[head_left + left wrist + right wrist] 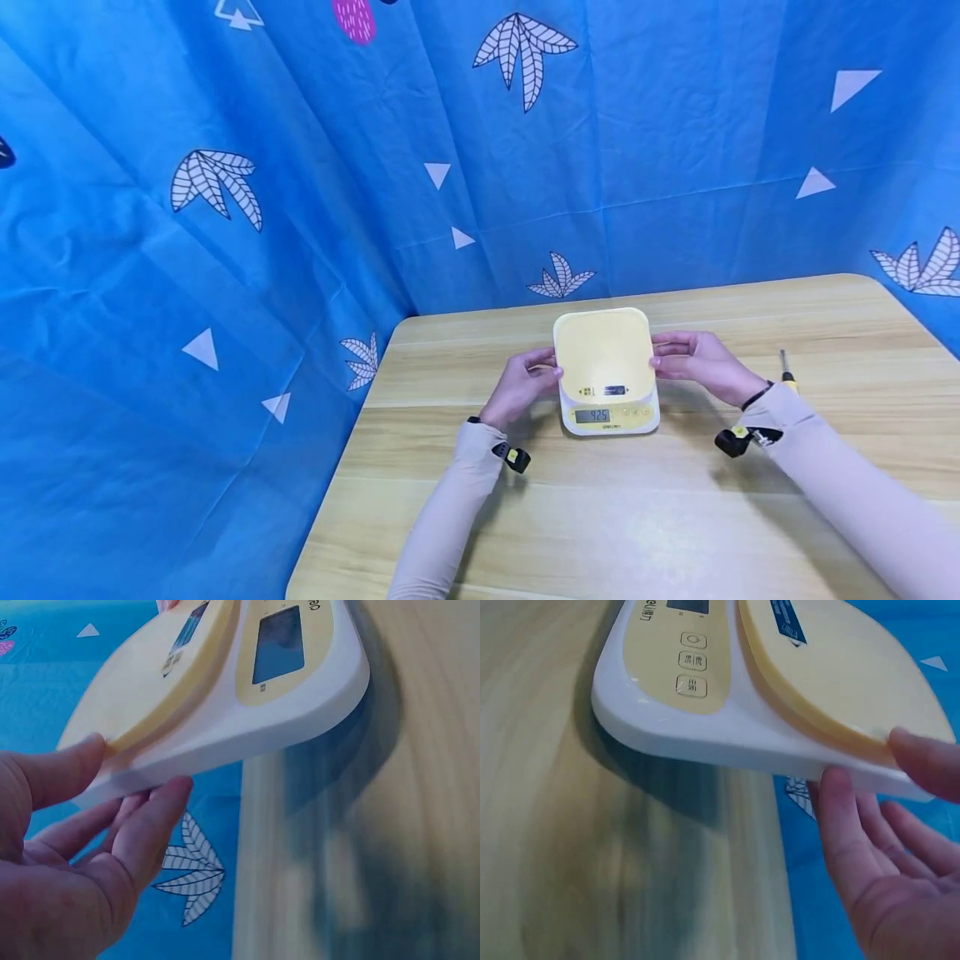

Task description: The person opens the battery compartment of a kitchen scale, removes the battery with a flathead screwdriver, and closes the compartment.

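A white kitchen scale (607, 358) with a pale yellow weighing plate is held between both hands, its far side tilted up over the wooden table. Its display (592, 416) faces the near side and reads 925 in the head view. My left hand (525, 385) grips the left edge, thumb on the top and fingers underneath, as the left wrist view shows of the scale's rim (225, 754). On the opposite edge, my right hand (701, 365) holds the scale the same way, thumb over the plate (840, 667). Nothing lies on the plate.
A screwdriver (787, 372) with a yellow and black handle lies on the wooden table (600, 517), right of the right hand. Blue patterned cloth (487, 150) hangs behind the table and along its left side. Both wrists wear small black cameras.
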Motion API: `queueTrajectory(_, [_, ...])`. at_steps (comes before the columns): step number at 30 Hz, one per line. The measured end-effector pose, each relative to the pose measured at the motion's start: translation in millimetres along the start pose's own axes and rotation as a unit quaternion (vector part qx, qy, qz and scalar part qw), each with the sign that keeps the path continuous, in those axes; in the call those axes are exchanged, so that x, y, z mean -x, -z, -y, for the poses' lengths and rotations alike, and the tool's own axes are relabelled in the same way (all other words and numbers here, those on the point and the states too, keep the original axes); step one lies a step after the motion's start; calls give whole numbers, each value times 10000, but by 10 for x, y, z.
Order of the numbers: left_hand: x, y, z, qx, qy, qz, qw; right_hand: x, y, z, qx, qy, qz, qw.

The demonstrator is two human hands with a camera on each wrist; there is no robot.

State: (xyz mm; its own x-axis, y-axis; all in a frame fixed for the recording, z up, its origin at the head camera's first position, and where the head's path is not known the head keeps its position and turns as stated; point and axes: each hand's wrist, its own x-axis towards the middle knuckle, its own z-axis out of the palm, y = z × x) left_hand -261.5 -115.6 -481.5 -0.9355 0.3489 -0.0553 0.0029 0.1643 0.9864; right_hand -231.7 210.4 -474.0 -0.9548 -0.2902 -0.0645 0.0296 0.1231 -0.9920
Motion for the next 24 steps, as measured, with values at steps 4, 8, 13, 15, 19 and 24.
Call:
queueTrajectory(4, [-12,47,-61,-203,-209,39,9996,8,35,87,514,251,47,9984])
queueTrajectory(8, [-23,84,-106,-348,-457,142,9982,11,54,147,880,328,18,9956])
queueTrajectory(13, [-27,121,-170,-639,-886,403,9932,34,74,180,919,466,-30,9947])
queueTrajectory(15, [-24,133,-187,-718,-979,511,9913,47,77,181,828,579,9,9949])
queueTrajectory(19, [-13,162,-186,-839,-1095,706,9879,69,76,170,618,874,166,9941])
queueTrajectory(24, [-15,202,-164,-912,-1396,823,9826,79,73,166,627,1147,482,9902])
